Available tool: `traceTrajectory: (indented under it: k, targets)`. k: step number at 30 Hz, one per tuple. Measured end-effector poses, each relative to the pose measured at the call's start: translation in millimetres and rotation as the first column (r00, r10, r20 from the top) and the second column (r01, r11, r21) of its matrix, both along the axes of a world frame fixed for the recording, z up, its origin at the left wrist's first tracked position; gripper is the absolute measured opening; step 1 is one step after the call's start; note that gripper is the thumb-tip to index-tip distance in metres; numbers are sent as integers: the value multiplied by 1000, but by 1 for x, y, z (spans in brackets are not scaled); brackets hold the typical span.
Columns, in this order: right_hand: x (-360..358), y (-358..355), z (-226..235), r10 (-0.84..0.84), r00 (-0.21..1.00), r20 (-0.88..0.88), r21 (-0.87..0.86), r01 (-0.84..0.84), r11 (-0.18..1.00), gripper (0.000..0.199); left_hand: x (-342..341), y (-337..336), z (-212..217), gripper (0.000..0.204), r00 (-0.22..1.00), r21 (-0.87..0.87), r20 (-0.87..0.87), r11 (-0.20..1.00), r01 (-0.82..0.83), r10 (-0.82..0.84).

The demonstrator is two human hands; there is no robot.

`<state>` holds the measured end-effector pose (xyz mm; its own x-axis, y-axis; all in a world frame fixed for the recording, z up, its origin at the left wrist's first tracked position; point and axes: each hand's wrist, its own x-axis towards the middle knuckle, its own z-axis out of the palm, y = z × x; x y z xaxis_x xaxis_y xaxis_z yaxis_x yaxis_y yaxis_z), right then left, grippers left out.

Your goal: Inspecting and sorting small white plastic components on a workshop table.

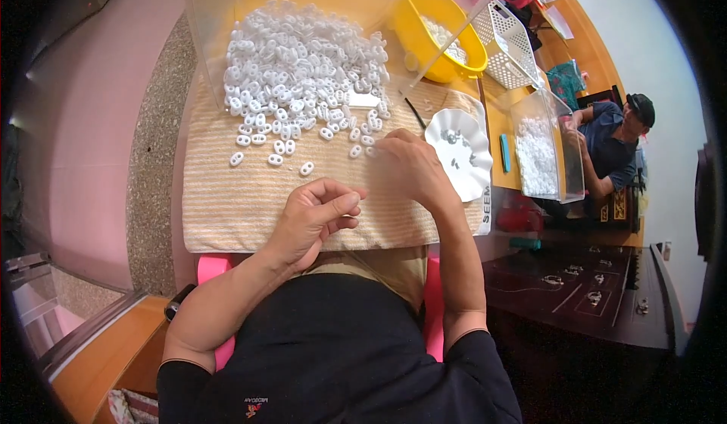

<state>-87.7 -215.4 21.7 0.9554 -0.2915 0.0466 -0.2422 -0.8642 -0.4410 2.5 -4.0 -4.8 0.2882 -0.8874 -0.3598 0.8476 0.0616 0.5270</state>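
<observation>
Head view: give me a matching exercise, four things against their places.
Things:
1. yellow bowl
2. white dish
3. left hand
4. clear box

Places:
A. by the other person
B. right of the right hand
C. near edge of the striped cloth
D. far side, behind the white pieces

Pairs: 1-D, 2-B, 3-C, 4-A

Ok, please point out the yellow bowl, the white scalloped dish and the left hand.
yellow bowl [424, 7]: head view, bare inner wall.
white scalloped dish [469, 174]: head view, bare lower rim.
left hand [314, 216]: head view, back of hand.
</observation>
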Motion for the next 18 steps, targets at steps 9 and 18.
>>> traceTrajectory:
  k: [9, 18]
  targets:
    - [1, 8, -5, -87, 989, 120, 15, 86, 996, 28, 0, 1, 0, 10, 1000, -1, 4, 1000, 7, -7]
    - [-2, 9, 0, -28, 996, 89, 77, 21, 997, 30, 0, 0, -1, 10, 1000, 24, 14, 1000, 9, -10]
